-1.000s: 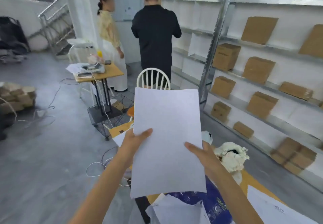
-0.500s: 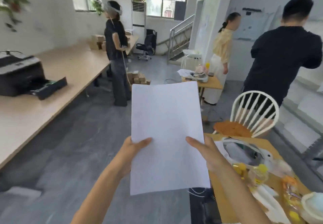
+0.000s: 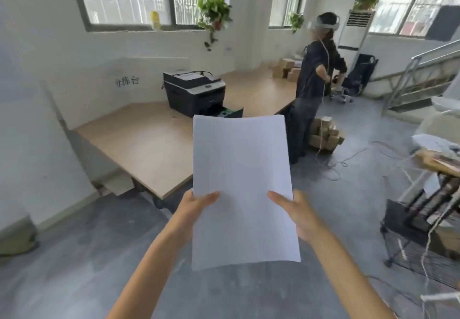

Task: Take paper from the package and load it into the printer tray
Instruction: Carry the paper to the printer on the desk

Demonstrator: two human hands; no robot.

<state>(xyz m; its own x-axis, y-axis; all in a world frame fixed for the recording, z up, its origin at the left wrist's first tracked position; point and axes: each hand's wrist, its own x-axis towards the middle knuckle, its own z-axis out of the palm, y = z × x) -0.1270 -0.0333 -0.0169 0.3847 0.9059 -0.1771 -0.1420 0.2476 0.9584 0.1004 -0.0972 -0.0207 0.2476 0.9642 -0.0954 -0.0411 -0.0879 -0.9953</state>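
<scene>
I hold a stack of white paper (image 3: 241, 181) upright in front of me with both hands. My left hand (image 3: 196, 206) grips its lower left edge, thumb on the front. My right hand (image 3: 296, 213) grips the lower right edge the same way. Beyond the paper, a black printer (image 3: 194, 92) stands on a long wooden table (image 3: 146, 142). Its paper tray (image 3: 230, 113) is pulled out at the bottom front, partly hidden behind the top of the paper. The paper package is out of view.
A person in dark clothes with a headset (image 3: 316, 87) stands at the table's right end, near stacked cardboard boxes (image 3: 324, 133) and cables on the grey floor. A black wire cart (image 3: 423, 229) stands at the right. A metal staircase (image 3: 423, 77) rises at the far right.
My view has swung left, from the shelves and small table to the long table. The printer has come from the far left to straight ahead. Both hands have kept the same grip on the paper.
</scene>
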